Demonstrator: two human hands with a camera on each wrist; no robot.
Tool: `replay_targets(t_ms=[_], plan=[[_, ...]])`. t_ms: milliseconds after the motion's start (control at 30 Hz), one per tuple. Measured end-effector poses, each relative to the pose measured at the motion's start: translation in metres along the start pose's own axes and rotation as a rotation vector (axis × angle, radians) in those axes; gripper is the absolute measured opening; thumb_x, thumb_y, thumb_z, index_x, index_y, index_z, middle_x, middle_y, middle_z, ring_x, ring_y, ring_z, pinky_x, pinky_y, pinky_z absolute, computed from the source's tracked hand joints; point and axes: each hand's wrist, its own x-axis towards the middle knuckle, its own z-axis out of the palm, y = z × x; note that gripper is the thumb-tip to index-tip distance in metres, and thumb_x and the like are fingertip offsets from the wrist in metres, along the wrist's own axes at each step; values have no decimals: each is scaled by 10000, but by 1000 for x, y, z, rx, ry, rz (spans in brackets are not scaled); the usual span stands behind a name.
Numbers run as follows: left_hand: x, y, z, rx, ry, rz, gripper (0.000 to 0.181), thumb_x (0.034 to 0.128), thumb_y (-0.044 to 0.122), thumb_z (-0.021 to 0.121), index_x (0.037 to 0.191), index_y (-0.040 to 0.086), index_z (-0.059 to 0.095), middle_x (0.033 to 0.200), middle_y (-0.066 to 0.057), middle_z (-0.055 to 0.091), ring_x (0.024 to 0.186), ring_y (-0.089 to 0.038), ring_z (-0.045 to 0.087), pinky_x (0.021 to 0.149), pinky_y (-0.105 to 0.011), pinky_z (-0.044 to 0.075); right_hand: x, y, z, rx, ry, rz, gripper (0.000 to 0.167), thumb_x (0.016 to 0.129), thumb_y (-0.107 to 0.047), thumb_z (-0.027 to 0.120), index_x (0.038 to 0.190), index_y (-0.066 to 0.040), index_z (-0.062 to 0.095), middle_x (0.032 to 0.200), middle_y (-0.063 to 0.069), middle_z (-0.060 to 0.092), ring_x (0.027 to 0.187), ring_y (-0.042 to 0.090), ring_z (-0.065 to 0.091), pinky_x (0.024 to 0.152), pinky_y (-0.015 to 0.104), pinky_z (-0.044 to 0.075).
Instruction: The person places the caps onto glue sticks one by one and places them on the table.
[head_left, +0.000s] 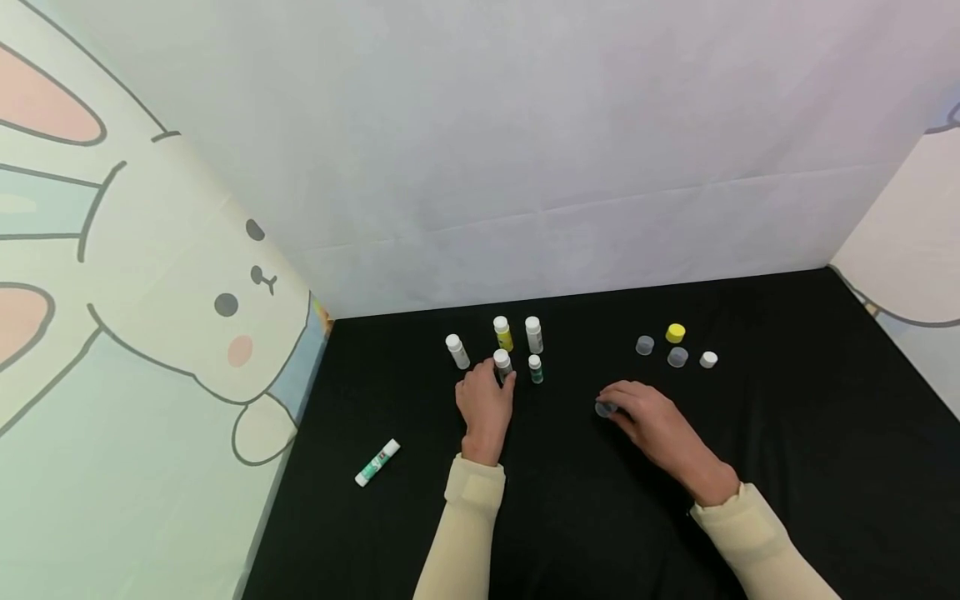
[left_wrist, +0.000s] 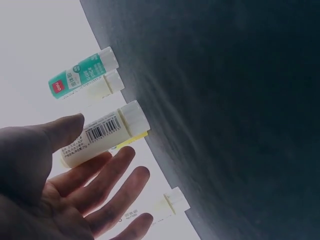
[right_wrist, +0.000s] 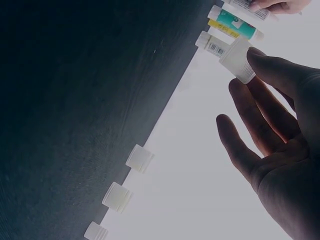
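Note:
My left hand [head_left: 486, 406] is at a white glue stick [left_wrist: 102, 134] with a barcode label, which stands upright between the thumb and fingers. Close around it stand a yellow glue stick [head_left: 504, 335], a small green glue stick [head_left: 536, 370] and two more white glue sticks [head_left: 534, 335], all with white caps. Farther right, my right hand [head_left: 654, 421] pinches a translucent cap [right_wrist: 238, 61] between thumb and fingertips, low over the black cloth. The palm partly hides the lower part of the left hand's glue stick in the left wrist view.
Beyond the right hand sit two translucent caps [head_left: 677, 357], a yellow cap [head_left: 675, 333] and a white cap [head_left: 708, 359]. A green-and-white glue stick [head_left: 377, 463] lies on its side at the left. Black cloth [head_left: 585, 533] covers the table, with a pale curtain [head_left: 570, 192] behind.

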Motion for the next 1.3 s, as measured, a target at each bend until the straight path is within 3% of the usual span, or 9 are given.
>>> replay_targets(t_ms=[367, 567, 1300], plan=[[4, 3, 1, 9, 8, -44, 232, 921, 255, 850, 982, 62, 736, 963, -133, 789, 861, -322, 740, 867, -516, 555, 1, -2, 1, 7, 1, -6, 363, 766, 129, 855, 1064, -55, 758, 1107, 59, 744, 979, 220, 709, 813, 448, 609], [3, 2, 1, -5, 7, -59, 218, 939, 235, 832, 1014, 56, 731, 983, -138, 795, 876, -328, 744, 902, -517, 559, 0, -2, 2, 5, 3, -10, 369, 763, 129, 857, 1068, -55, 758, 1108, 54, 742, 977, 218, 708, 813, 442, 608], [-8, 0, -6, -37, 17, 19, 245, 948, 196, 819, 1162, 89, 768, 1083, -98, 794, 955, -305, 745, 962, -509, 544, 1, -8, 0, 1, 8, -1, 381, 757, 131, 865, 1073, -54, 764, 1122, 74, 745, 996, 233, 714, 815, 450, 600]])
